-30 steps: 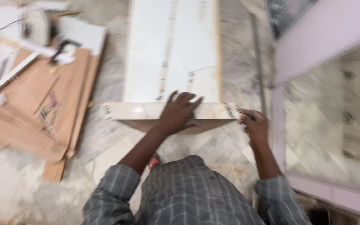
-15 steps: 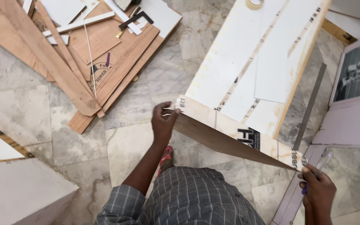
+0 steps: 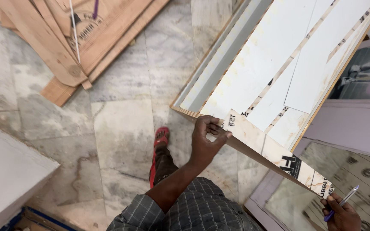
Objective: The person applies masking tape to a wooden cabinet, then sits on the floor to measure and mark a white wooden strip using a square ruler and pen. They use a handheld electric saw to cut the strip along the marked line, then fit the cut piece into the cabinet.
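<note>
A long white laminate sheet (image 3: 275, 72) with pale strips across it runs from the middle to the top right, lying over a white plywood panel (image 3: 219, 68). Its near end is lifted and curled. My left hand (image 3: 206, 139) grips the near left corner of the sheet from below. My right hand (image 3: 343, 214), at the bottom right, holds the near right corner and also has a blue pen (image 3: 342, 201) between its fingers.
Brown plywood boards (image 3: 78, 38) are stacked at the top left on the marble floor (image 3: 120, 128). A white block (image 3: 9, 171) stands at the left. A lilac framed panel (image 3: 356, 128) with a mirror (image 3: 365, 179) lies at the right. My foot wears a red sandal (image 3: 161, 137).
The view has swung and closed in on the sheet. Both hands kept their hold on the near end, which is now raised higher and bent more.
</note>
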